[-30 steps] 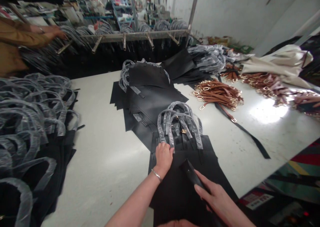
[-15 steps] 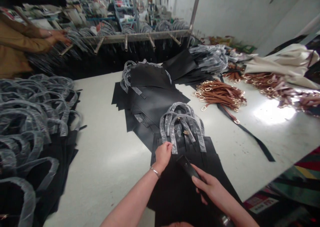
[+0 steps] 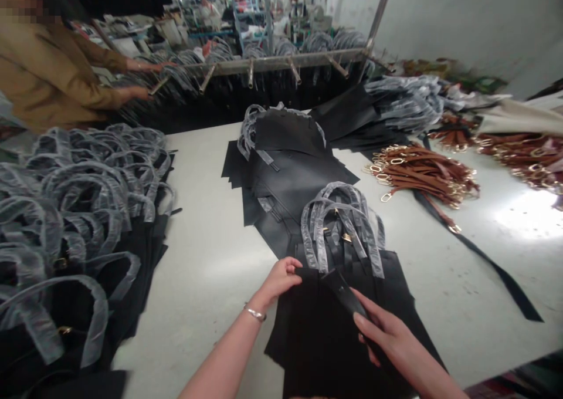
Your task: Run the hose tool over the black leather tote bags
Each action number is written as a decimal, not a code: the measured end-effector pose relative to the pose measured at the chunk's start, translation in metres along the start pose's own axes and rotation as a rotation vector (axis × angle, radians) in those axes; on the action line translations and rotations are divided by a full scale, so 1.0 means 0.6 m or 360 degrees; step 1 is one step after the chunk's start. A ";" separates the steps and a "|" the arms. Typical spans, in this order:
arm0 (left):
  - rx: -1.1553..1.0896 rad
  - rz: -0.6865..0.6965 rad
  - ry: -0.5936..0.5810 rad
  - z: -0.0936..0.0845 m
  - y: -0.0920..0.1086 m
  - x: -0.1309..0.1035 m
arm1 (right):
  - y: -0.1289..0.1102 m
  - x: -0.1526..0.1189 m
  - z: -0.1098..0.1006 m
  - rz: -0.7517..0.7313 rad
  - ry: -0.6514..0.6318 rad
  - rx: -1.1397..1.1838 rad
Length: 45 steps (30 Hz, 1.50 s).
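Note:
Several black panels lie stacked in front of me, with plastic-wrapped handles arching from their far edge. At the upper left corner of the top panel, my left hand has its thumb and fingers pressed on the panel's edge. A black handheld tool is wrapped by the fingers of my right hand; its tip is over the panel's far edge, close to the base of a wrapped handle.
Black pieces with wrapped handles are heaped at left. More black panels lie beyond my stack. Brown straps with gold clasps lie at right. A person in a brown jacket stands by a metal rack.
My left hand has moved from the base of a wrapped handle to the panel's left corner. The view has turned left, showing more of the other person. The tool stays in my right hand.

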<state>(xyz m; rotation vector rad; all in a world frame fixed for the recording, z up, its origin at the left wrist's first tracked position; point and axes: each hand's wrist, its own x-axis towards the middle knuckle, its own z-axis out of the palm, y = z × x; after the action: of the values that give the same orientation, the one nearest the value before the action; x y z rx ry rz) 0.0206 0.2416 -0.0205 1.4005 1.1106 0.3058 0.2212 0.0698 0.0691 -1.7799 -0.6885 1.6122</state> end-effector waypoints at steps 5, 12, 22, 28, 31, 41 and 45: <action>-0.0689 -0.0183 -0.0055 -0.011 -0.030 -0.059 | -0.004 0.010 0.031 -0.0026 -0.0140 -0.0169; -0.0949 -0.0074 0.0027 0.013 -0.028 -0.072 | -0.050 0.048 0.071 -0.0117 -0.0212 -0.0176; -0.1247 -0.0154 -0.0121 0.035 -0.015 -0.088 | -0.052 0.059 0.070 -0.0143 -0.0104 -0.0132; -0.1332 -0.0364 0.0130 0.035 -0.020 -0.084 | -0.065 0.059 0.040 -0.0122 0.0006 -0.0111; -0.1261 -0.0343 0.0163 0.036 -0.023 -0.082 | -0.052 0.036 0.037 -0.0075 -0.0214 -0.0146; -0.0401 -0.0198 0.0291 0.016 -0.050 -0.027 | -0.058 0.077 0.052 -0.0182 0.0089 -0.0313; -0.0333 -0.0224 0.0200 0.006 -0.051 -0.002 | -0.030 0.060 0.041 -0.0127 -0.0075 -0.0297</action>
<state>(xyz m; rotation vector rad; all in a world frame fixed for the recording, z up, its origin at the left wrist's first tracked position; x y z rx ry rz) 0.0099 0.2317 -0.0476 1.1249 1.2362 0.4010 0.2016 0.1111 0.0573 -1.8245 -0.9468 1.5842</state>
